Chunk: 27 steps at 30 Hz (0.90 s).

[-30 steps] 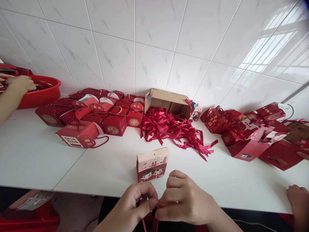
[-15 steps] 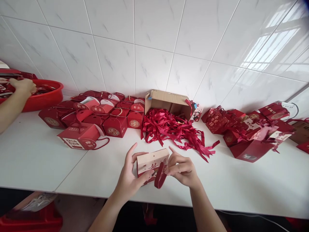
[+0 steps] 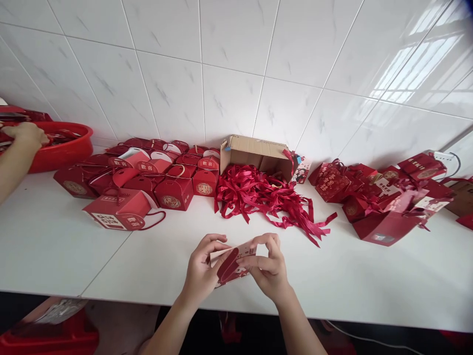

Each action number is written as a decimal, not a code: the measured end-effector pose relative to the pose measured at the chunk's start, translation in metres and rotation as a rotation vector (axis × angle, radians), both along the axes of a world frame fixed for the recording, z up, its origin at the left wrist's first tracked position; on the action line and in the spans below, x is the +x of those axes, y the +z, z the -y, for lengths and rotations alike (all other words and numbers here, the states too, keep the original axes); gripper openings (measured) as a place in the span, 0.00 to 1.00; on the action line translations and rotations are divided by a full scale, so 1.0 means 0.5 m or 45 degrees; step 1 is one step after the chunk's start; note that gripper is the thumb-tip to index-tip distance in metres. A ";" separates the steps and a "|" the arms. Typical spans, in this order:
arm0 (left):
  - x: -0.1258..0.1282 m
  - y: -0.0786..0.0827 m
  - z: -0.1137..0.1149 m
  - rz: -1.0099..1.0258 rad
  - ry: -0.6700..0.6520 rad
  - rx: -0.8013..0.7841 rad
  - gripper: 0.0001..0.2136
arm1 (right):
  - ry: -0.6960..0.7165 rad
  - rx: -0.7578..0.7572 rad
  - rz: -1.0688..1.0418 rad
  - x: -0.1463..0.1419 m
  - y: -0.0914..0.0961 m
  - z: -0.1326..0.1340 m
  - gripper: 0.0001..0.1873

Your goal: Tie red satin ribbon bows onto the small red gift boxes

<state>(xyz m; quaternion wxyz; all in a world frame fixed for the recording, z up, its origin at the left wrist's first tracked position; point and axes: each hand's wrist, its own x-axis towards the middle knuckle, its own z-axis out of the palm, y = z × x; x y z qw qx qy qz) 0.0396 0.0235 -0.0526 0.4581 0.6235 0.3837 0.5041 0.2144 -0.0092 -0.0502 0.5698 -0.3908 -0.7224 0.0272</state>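
Between my hands, over the front of the table, is a small cream and red printed gift box (image 3: 242,276). My left hand (image 3: 203,271) is closed around its left side, with the thumb on the front. A dark red strap (image 3: 228,265), flat with rounded ends, lies slanted across the box front under the left thumb. My right hand (image 3: 269,268) grips the right side, its fingers bent over the top edge and the front. Beyond my hands lies a heap of crimson ribbons (image 3: 254,192), spilling from a cardboard box (image 3: 258,146) on its side.
Several red gift boxes (image 3: 173,190) stand in rows to the left; one box (image 3: 118,209) lies in front with a cord handle. More ribboned boxes (image 3: 384,227) crowd the right. At far left, another person's hand (image 3: 27,135) is in a red basin (image 3: 68,153). A tiled wall (image 3: 232,98) rises behind.
The strap has swung left and now lies flat against the box front. My right hand has moved in over the box. The other person's hand has shifted slightly left.
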 end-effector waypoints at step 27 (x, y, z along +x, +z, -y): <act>-0.002 -0.017 0.031 0.064 -0.160 0.078 0.09 | 0.099 -0.231 -0.479 -0.028 -0.039 0.003 0.09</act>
